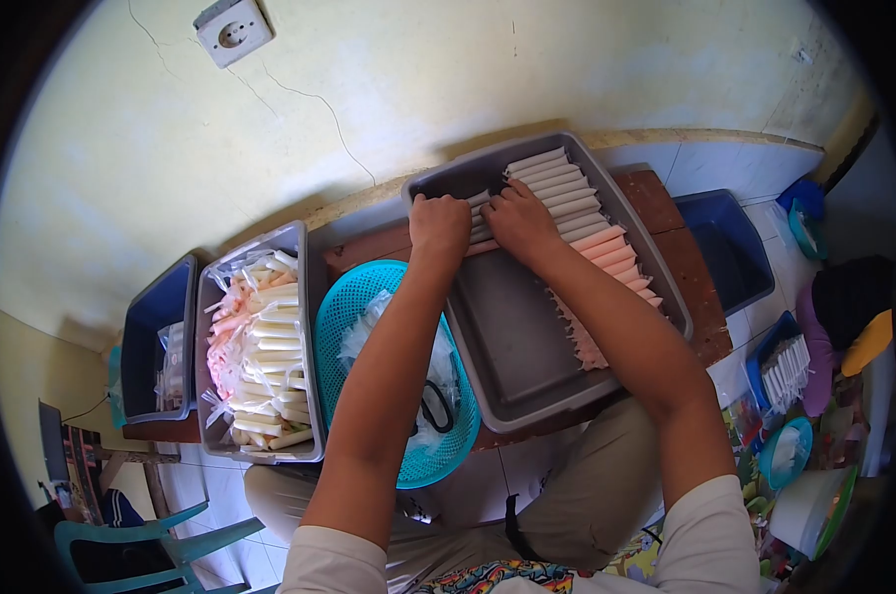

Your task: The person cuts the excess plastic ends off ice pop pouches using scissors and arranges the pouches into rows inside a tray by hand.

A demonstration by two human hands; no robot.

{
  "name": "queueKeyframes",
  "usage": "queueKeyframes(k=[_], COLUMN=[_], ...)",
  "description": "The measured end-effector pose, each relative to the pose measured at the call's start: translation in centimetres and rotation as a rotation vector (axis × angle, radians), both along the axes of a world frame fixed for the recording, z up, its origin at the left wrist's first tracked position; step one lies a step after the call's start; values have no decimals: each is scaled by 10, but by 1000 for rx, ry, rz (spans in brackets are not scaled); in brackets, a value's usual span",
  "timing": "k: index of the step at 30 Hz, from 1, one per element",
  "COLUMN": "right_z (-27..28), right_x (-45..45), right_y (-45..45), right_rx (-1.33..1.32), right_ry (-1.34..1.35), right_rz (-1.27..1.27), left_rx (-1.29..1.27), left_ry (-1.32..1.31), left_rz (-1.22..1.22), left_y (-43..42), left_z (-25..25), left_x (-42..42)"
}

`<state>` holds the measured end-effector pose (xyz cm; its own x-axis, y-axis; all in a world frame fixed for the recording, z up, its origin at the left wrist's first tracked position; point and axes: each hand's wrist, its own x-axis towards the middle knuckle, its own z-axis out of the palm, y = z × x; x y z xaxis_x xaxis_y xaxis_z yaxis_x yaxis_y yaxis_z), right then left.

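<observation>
A grey-brown tray (512,327) lies before me, holding rows of slim filled plastic tubes that look like ice pops. My left hand (440,228) is at the tray's left side, its fingers curled at the left end of a small group of brownish tubes (480,216). At the other end of that group is my right hand (519,220), also with bent fingers. The fingertips are partly hidden, so the exact grip is unclear. Pale beige tubes (557,188) are lined up at the upper right, and pink tubes (611,252) lie below them, partly behind my right forearm.
Left of the tray stands a turquoise basket (327,327) with clear plastic bags and black-handled scissors (436,406). Beyond it, a grey crate (309,386) is full of cream and pink tubes. Blue bins (156,346) flank the brown bench (681,238); a wall runs behind.
</observation>
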<state>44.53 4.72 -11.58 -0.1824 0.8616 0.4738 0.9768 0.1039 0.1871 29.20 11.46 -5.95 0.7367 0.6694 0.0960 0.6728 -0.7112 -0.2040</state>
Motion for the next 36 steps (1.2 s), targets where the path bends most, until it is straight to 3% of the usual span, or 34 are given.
queueKeyframes(k=[29,36], right_z=[-5,6], right_x=[1,-4], right_y=[-1,-5], right_rx=[123,126], right_ry=[10,46], right_rz=[25,9], left_rx=[-18,32], left_ry=[62,-227], left_rz=[12,-43], left_y=[-3,-15], left_z=[-10,-3], left_x=[9,-1])
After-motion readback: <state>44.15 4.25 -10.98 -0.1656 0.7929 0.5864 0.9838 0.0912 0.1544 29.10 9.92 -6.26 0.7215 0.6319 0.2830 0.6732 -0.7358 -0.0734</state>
